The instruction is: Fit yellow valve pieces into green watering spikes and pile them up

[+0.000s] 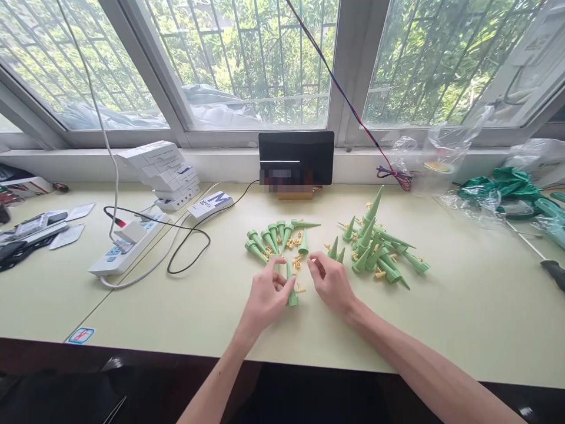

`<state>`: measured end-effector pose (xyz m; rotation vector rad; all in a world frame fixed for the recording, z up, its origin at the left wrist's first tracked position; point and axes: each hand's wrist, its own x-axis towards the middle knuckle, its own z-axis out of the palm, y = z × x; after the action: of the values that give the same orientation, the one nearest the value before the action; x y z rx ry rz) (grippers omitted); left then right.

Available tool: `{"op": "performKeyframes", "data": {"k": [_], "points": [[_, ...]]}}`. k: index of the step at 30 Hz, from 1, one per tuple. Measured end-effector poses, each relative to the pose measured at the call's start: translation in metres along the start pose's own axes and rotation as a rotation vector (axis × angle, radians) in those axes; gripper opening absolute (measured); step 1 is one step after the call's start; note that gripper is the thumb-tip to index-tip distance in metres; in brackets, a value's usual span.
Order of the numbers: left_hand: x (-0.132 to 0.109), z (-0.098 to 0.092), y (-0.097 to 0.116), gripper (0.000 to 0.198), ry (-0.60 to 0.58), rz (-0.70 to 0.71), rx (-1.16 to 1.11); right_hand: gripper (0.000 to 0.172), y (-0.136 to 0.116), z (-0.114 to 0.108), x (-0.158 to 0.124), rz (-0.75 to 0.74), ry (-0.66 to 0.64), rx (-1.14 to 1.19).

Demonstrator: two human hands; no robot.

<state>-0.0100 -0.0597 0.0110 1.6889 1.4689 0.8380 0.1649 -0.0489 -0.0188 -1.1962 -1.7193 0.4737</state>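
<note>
My left hand (265, 297) is over the table with thumb and index finger apart, its other fingers curled. Beside its thumb is a green plastic cone spike (292, 294) with its wide end toward me. My right hand (332, 282) is at the right, fingers bent and tips close together; anything between them is too small to make out. Between the hands lie small yellow plastic valves (296, 265). Just beyond them one green cone (303, 242) stands on its wide end. Several green cones (269, 238) are fanned out past my left hand.
A pile of green cones (371, 247) mixed with yellow pieces lies right of my right hand. A black screen (295, 156) stands at the back. At left are a power strip (128, 244), cables, and stacked white boxes (161, 174). A screwdriver (554, 274) lies far right.
</note>
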Motion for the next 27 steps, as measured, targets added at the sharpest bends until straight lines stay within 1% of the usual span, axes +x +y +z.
{"op": "performKeyframes", "data": {"k": [3, 6, 10, 13, 15, 17, 21, 24, 27], "points": [[-0.001, 0.012, 0.0, 0.032, 0.024, 0.016, 0.104, 0.018, 0.003, 0.0, 0.001, 0.024, -0.04, 0.004], [0.0, 0.017, 0.0, 0.028, 0.05, 0.029, 0.188, 0.019, 0.005, 0.0, 0.003, 0.039, -0.073, -0.004], [0.002, 0.015, -0.003, 0.029, 0.05, 0.045, 0.257, 0.018, 0.006, 0.0, 0.005, 0.044, -0.103, -0.001], [0.006, 0.009, -0.001, 0.029, 0.064, 0.085, 0.312, 0.017, 0.006, 0.0, 0.006, 0.06, -0.121, 0.008], [0.013, 0.002, 0.004, 0.026, 0.083, 0.163, 0.371, 0.016, 0.005, 0.0, 0.006, 0.071, -0.131, 0.011], [0.026, -0.005, 0.012, 0.02, 0.08, 0.265, 0.417, 0.016, 0.005, 0.0, 0.005, 0.078, -0.139, 0.014], [0.064, -0.015, 0.026, 0.015, 0.037, 0.471, 0.443, 0.017, 0.007, 0.001, 0.004, 0.098, -0.148, 0.019], [0.087, -0.014, 0.022, 0.016, -0.021, 0.584, 0.404, 0.017, 0.009, 0.002, 0.004, 0.109, -0.144, 0.021], [0.094, -0.012, 0.007, 0.02, -0.033, 0.676, 0.352, 0.016, 0.009, 0.002, 0.004, 0.104, -0.143, 0.018]]}}
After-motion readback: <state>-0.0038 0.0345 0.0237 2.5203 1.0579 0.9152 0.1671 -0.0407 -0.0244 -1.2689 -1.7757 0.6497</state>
